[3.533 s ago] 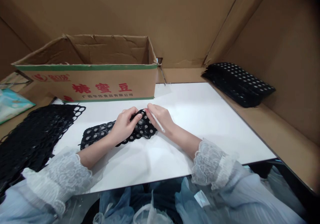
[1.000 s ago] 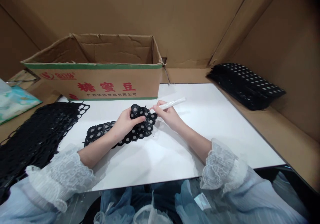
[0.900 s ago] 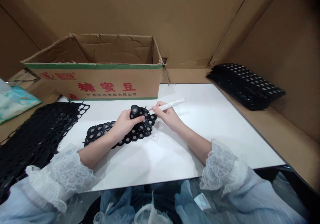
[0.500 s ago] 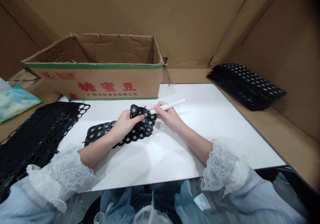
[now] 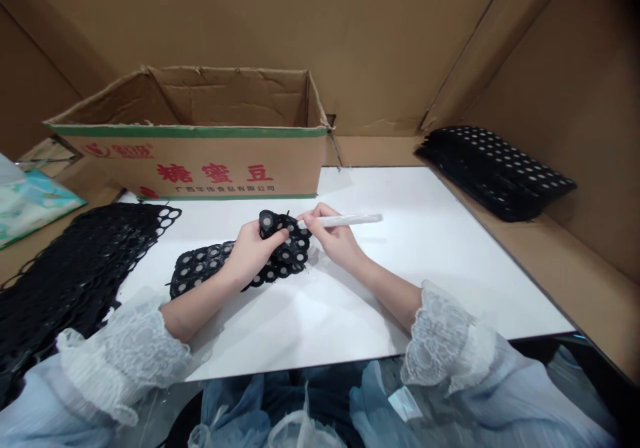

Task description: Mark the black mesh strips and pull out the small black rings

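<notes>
Your left hand (image 5: 249, 253) pinches the black dotted sheet (image 5: 287, 255) on the white board (image 5: 400, 261) | your right hand (image 5: 337, 236) grips a white pen-like stick (image 5: 350, 220), tip at the sheet, contact unclear | pinching close to the tip should steady your work

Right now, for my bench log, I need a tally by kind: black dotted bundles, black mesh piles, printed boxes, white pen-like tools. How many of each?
Black dotted bundles: 2, the held bundle and the far-right bundle
Black mesh pile: 1
Printed cardboard box: 1
White pen-like tool: 1
Total: 5
</notes>
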Demonstrator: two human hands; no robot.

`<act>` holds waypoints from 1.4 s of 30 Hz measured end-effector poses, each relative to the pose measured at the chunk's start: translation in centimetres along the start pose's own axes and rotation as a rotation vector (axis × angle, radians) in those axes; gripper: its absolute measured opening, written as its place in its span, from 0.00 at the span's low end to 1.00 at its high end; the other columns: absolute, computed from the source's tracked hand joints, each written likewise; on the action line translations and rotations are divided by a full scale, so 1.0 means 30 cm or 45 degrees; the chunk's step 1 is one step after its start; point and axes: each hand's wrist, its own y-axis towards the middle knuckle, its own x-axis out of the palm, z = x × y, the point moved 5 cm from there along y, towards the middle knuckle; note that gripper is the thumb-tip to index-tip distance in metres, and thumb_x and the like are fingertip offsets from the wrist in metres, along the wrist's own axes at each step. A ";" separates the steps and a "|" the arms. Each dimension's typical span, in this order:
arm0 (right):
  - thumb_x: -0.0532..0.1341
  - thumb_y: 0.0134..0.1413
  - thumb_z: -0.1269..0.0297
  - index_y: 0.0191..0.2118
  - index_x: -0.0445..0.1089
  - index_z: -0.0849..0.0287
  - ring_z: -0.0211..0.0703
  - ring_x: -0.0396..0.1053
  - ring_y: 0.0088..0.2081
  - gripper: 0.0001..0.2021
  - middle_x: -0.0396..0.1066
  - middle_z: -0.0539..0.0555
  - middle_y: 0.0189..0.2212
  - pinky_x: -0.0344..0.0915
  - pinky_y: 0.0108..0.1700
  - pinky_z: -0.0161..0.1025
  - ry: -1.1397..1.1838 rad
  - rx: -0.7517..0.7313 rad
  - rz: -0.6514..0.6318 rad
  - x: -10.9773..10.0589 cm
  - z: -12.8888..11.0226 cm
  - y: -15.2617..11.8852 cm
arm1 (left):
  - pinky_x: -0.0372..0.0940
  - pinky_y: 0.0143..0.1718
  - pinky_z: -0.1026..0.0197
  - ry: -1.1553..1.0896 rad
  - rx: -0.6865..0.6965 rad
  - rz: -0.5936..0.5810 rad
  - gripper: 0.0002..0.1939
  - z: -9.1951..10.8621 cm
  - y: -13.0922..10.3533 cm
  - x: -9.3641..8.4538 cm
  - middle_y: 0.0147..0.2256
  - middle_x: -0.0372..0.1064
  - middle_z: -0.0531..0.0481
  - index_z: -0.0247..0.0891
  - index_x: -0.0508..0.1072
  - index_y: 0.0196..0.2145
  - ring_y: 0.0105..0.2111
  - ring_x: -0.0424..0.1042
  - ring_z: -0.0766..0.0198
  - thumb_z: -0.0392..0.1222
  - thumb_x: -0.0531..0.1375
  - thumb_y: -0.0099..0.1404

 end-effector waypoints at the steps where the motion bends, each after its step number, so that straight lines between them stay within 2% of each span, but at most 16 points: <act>1: 0.51 0.54 0.56 0.25 0.55 0.58 0.37 0.63 0.35 0.13 0.66 0.51 0.32 0.58 0.37 0.36 -0.004 -0.014 -0.004 0.003 -0.003 -0.001 | 0.61 0.32 0.63 0.000 -0.001 0.017 0.14 -0.001 0.001 -0.001 0.29 0.70 0.50 0.33 0.70 0.29 0.31 0.67 0.61 0.49 0.59 0.54; 6: 0.51 0.55 0.57 0.26 0.55 0.58 0.35 0.61 0.32 0.12 0.65 0.51 0.32 0.57 0.35 0.35 -0.068 -0.069 -0.009 0.012 -0.013 -0.009 | 0.59 0.30 0.64 -0.005 0.015 -0.002 0.15 0.002 0.000 0.000 0.28 0.68 0.51 0.33 0.68 0.28 0.29 0.66 0.63 0.51 0.58 0.54; 10: 0.50 0.56 0.58 0.27 0.55 0.58 0.35 0.61 0.32 0.11 0.64 0.51 0.32 0.58 0.35 0.35 -0.142 -0.120 -0.054 0.020 -0.009 -0.012 | 0.58 0.31 0.64 0.080 0.075 0.042 0.15 0.004 0.002 -0.009 0.27 0.66 0.51 0.33 0.67 0.27 0.29 0.63 0.64 0.50 0.58 0.54; 17: 0.48 0.57 0.62 0.29 0.59 0.58 0.40 0.60 0.37 0.09 0.64 0.54 0.30 0.58 0.41 0.39 -0.732 -0.422 -0.013 0.033 0.008 0.008 | 0.58 0.35 0.61 0.204 0.168 0.087 0.13 0.008 0.017 -0.005 0.27 0.63 0.51 0.35 0.65 0.27 0.31 0.63 0.62 0.49 0.56 0.56; 21: 0.46 0.58 0.62 0.30 0.59 0.58 0.40 0.61 0.36 0.10 0.65 0.54 0.30 0.58 0.38 0.37 -0.885 -0.424 0.023 0.032 0.016 0.015 | 0.59 0.39 0.60 0.180 0.180 0.073 0.13 0.009 0.016 0.006 0.33 0.66 0.49 0.35 0.67 0.33 0.35 0.65 0.60 0.48 0.56 0.57; 24: 0.45 0.58 0.62 0.29 0.57 0.58 0.37 0.61 0.31 0.10 0.65 0.52 0.28 0.58 0.35 0.36 -0.815 -0.345 0.037 0.022 0.014 0.017 | 0.58 0.41 0.59 0.193 0.220 0.073 0.15 0.015 0.009 0.011 0.37 0.66 0.47 0.35 0.67 0.37 0.38 0.65 0.59 0.49 0.56 0.57; 27: 0.48 0.56 0.59 0.25 0.54 0.57 0.35 0.60 0.25 0.11 0.62 0.48 0.23 0.57 0.29 0.34 -0.620 -0.207 0.088 0.004 0.020 0.020 | 0.59 0.38 0.59 0.273 0.191 0.034 0.15 0.011 0.010 0.013 0.34 0.67 0.48 0.35 0.67 0.34 0.36 0.66 0.59 0.50 0.54 0.58; 30: 0.50 0.54 0.56 0.23 0.52 0.57 0.34 0.62 0.22 0.14 0.60 0.46 0.18 0.58 0.26 0.33 -0.303 -0.002 0.102 -0.009 0.042 0.023 | 0.59 0.34 0.60 0.318 0.185 0.019 0.14 0.007 0.019 0.000 0.29 0.66 0.51 0.35 0.66 0.30 0.32 0.65 0.60 0.51 0.53 0.59; 33: 0.51 0.54 0.55 0.25 0.52 0.57 0.36 0.67 0.24 0.13 0.65 0.47 0.19 0.62 0.29 0.34 0.004 0.171 0.027 -0.004 0.060 0.021 | 0.58 0.33 0.62 0.323 0.224 0.098 0.12 0.012 0.029 -0.023 0.27 0.64 0.54 0.37 0.64 0.30 0.31 0.64 0.63 0.50 0.53 0.59; 36: 0.53 0.53 0.56 0.25 0.53 0.58 0.37 0.70 0.29 0.13 0.68 0.48 0.22 0.63 0.32 0.34 0.059 0.156 0.037 -0.006 0.047 0.017 | 0.59 0.36 0.62 0.268 0.236 0.093 0.12 0.017 0.031 -0.023 0.31 0.66 0.53 0.37 0.65 0.33 0.34 0.65 0.63 0.48 0.55 0.57; 39: 0.54 0.52 0.57 0.25 0.54 0.58 0.38 0.70 0.29 0.12 0.68 0.48 0.22 0.63 0.33 0.35 0.058 0.137 0.042 -0.003 0.034 0.013 | 0.59 0.40 0.61 0.169 0.177 0.007 0.16 0.015 0.025 -0.007 0.37 0.69 0.50 0.37 0.68 0.37 0.38 0.67 0.61 0.49 0.58 0.54; 42: 0.53 0.53 0.57 0.25 0.53 0.58 0.38 0.70 0.30 0.13 0.68 0.48 0.22 0.64 0.35 0.36 0.088 0.136 0.020 0.003 0.025 0.009 | 0.61 0.35 0.62 0.102 0.054 -0.077 0.16 0.004 0.015 0.005 0.32 0.71 0.49 0.35 0.71 0.33 0.33 0.68 0.60 0.51 0.58 0.54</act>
